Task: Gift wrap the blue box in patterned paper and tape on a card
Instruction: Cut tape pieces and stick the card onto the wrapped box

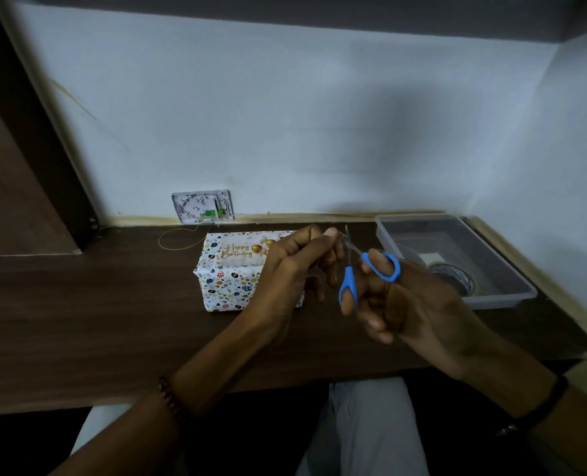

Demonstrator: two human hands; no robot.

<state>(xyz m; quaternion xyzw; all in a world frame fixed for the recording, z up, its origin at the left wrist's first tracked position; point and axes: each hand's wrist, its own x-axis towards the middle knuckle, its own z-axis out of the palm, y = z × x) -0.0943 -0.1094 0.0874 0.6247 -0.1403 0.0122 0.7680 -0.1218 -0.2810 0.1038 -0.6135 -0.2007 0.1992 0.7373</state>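
Head view, box: the wrapped box (230, 283) sits on the counter (113, 304) at centre frame, just behind the left grip (295, 269). The patterned paper is already closed all round it.
Card: a "Happy Birthday" card (240, 250) lies on the box top. Whether it is taped down cannot be told.
Left grip: fingers curled, thumb and fingertips pinching a thin strip (340, 239), probably tape, too small to be sure.
Right grip: fingers (374, 266) through the blue loops of the scissors (348, 283), closed round them. The blades point up and meet the strip right beside the left fingertips.
Tray: a clear tray (491, 304) at right holds the tape roll (455, 278), well apart from the box.
Risk, fingers: the blades work very close to the pinching fingertips, so a nick is possible.
Risk, strip: once cut, it may curl and stick to itself or to a finger.
Risk, card: if loose, a brush from the left wrist could shift it.
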